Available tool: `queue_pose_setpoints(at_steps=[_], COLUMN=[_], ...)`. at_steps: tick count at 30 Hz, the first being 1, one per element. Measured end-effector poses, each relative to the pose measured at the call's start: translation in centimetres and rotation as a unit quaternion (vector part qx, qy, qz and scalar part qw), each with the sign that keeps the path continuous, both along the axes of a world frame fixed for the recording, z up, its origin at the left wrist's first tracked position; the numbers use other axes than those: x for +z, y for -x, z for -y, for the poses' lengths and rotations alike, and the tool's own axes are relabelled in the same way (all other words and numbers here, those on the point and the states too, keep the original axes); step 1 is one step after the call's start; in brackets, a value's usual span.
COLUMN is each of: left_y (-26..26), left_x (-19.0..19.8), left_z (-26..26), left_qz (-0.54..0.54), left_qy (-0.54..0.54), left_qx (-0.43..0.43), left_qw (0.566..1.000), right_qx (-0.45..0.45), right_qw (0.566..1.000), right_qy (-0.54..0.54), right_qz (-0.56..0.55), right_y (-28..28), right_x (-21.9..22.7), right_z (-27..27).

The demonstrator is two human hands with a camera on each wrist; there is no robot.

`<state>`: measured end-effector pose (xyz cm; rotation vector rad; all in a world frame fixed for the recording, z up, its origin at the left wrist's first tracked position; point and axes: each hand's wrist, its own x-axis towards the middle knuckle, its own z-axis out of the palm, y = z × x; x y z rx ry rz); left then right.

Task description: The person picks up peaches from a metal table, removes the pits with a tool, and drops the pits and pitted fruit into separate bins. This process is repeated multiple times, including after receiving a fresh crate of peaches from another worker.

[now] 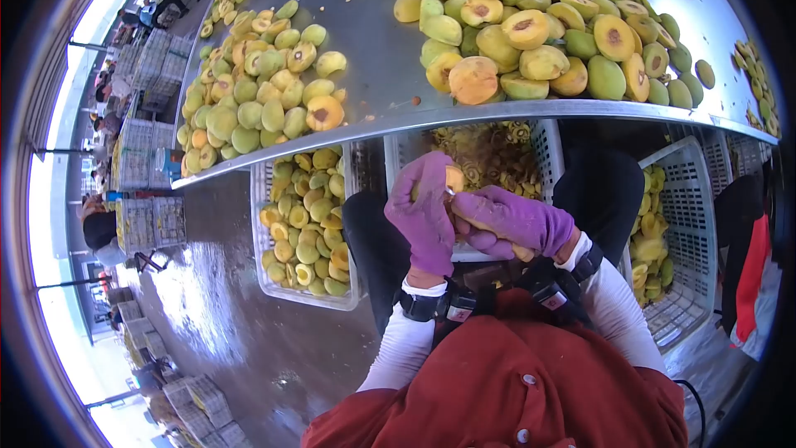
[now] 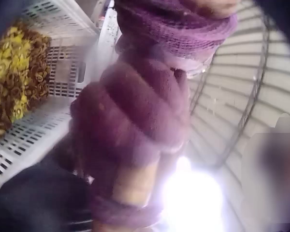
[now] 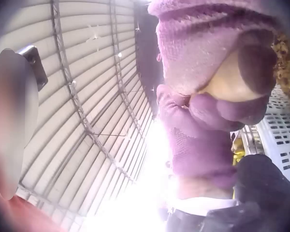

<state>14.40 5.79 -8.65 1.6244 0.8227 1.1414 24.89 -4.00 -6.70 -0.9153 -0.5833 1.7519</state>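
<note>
Both hands wear purple knit gloves and meet over the person's lap. The left hand (image 1: 421, 211) holds a yellow peach piece (image 1: 454, 177), mostly hidden by the glove. Beside it, the right hand (image 1: 516, 220) grips a small tool, its tan handle end (image 1: 522, 253) showing below the curled fingers. A bright metal bit (image 1: 450, 192) shows right at the peach. In the left wrist view the right hand's curled fingers (image 2: 130, 106) wrap the tool, slightly blurred. The right wrist view has the gloves close together, the left hand (image 3: 203, 140) lower down.
A metal table (image 1: 373, 50) carries heaps of halved peaches (image 1: 531, 33), with another pile (image 1: 257, 95) at its left. Underneath stand a crate of peach halves (image 1: 307, 241), a white crate of pits and scraps (image 1: 489, 158) between the knees, and a crate (image 1: 688, 224) at right.
</note>
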Motion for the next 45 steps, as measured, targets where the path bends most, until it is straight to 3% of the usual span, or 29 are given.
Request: queue_pose_setpoints(at_steps=[3, 5, 7, 8, 9, 10, 11, 12, 13, 15, 16, 17, 20, 21, 22, 23, 25, 26, 29, 30, 32, 34, 36, 37, 39, 40, 41, 43, 45], left_y=[-0.6, -0.1, 0.2, 0.0, 0.1, 1.6, 3.1, 5.2, 8.0, 14.2, 17.3, 20.3, 31.9, 36.1, 38.9, 40.0, 41.2, 41.6, 45.5, 45.5, 44.0, 41.1, 38.7, 37.2, 32.7, 28.7, 23.3, 12.6, 3.7], left_x=[-1.2, -2.0, 0.3, 1.4, 1.9, 0.7, -0.3, -1.4, -2.1, -3.8, -4.6, -5.3, -9.4, -13.4, -15.3, -14.7, -13.6, -12.8, -16.1, -16.6, -15.0, -12.1, -10.1, -9.2, -7.3, -4.8, -1.5, 3.7, 6.4], left_z=[0.2, -0.9, -0.6, -0.8, -1.1, -1.9, -2.7, -4.1, -5.6, -8.8, -10.3, -11.8, -15.5, -16.9, -17.9, -18.3, -19.7, -20.0, -19.8, -19.3, -19.5, -20.6, -20.6, -20.6, -21.1, -21.8, -22.3, -23.8, -25.2], left_qz=[0.065, -0.016, -0.009, 0.082, 0.183, 0.188, 0.192, 0.072, -0.057, -0.294, -0.164, 0.026, -0.170, -0.333, -0.482, -0.482, -0.657, -0.653, -0.708, -0.707, -0.661, -0.680, -0.789, -0.790, -0.660, -0.552, -0.431, -0.336, -0.319], left_qy=[0.139, -0.154, -0.062, 0.166, 0.380, 0.346, 0.311, 0.140, -0.017, -0.293, -0.059, 0.148, 0.107, -0.021, -0.143, -0.137, -0.013, -0.014, -0.030, -0.064, 0.064, 0.126, 0.122, 0.112, -0.141, -0.217, -0.281, -0.391, -0.414], left_qx=[0.018, 0.014, -0.009, -0.005, -0.006, -0.002, 0.003, 0.061, 0.101, 0.225, 0.261, 0.333, 0.392, 0.388, 0.366, 0.366, 0.171, 0.154, 0.009, 0.020, 0.063, 0.053, 0.031, 0.037, 0.199, 0.226, 0.249, 0.160, -0.044], left_qw=[0.988, 0.988, 0.998, 0.983, 0.907, 0.919, 0.931, 0.986, 0.993, 0.882, 0.949, 0.931, 0.898, 0.859, 0.783, 0.784, 0.734, 0.742, 0.706, 0.704, 0.745, 0.721, 0.602, 0.601, 0.711, 0.773, 0.820, 0.842, 0.851], right_qx=[0.027, 0.036, 0.017, 0.043, 0.079, 0.084, -0.056, -0.144, -0.073, -0.118, -0.170, -0.163, -0.185, -0.174, -0.163, -0.161, -0.161, -0.163, -0.130, -0.128, -0.153, -0.171, -0.142, -0.152, -0.304, -0.280, -0.281, -0.118, -0.135], right_qw=[0.990, 0.995, 0.960, 0.931, 0.888, 0.870, 0.954, 0.982, 0.951, 0.948, 0.938, 0.940, 0.910, 0.910, 0.908, 0.907, 0.896, 0.892, 0.880, 0.865, 0.864, 0.856, 0.711, 0.713, 0.669, 0.615, 0.617, 0.692, 0.715], right_qy=[0.002, 0.027, 0.077, 0.010, -0.050, -0.128, -0.040, 0.092, 0.082, 0.140, 0.192, 0.191, 0.202, 0.222, 0.244, 0.248, 0.265, 0.292, 0.140, 0.076, 0.151, 0.254, 0.074, 0.071, 0.071, 0.093, 0.092, -0.013, 0.007], right_qz=[0.139, 0.094, -0.268, -0.362, -0.451, -0.469, -0.291, -0.081, 0.289, 0.260, 0.232, 0.233, 0.310, 0.303, 0.298, 0.301, 0.317, 0.303, 0.436, 0.479, 0.455, 0.417, 0.684, 0.681, 0.674, 0.731, 0.729, 0.712, 0.686], right_y=[0.2, 0.0, -0.3, -0.4, -0.6, -0.5, -0.3, -0.1, 0.1, 0.1, -0.3, -0.6, -0.2, 0.0, 0.2, 0.6, 1.2, 1.2, -0.5, -1.3, 0.5, 0.8, 0.2, 0.2, 0.2, -0.3, -0.9, -2.2, -1.5], right_x=[1.4, 0.8, -2.5, -4.5, -6.5, -6.1, -7.0, -7.9, -7.7, -9.0, -9.6, -10.0, -10.3, -10.1, -10.0, -10.1, -10.4, -11.2, -21.5, -24.0, -18.5, -15.2, -18.1, -16.7, -12.7, -14.8, -15.9, -17.1, -13.4], right_z=[-0.4, -0.9, -0.1, -0.1, 0.0, -1.4, -1.4, -1.6, -3.0, -2.3, -2.1, -1.6, -0.4, -0.1, -0.1, -0.1, -0.5, -0.6, 3.2, 3.4, -1.0, -3.5, -5.3, -5.8, -7.0, -6.5, -5.6, -4.6, -5.4])
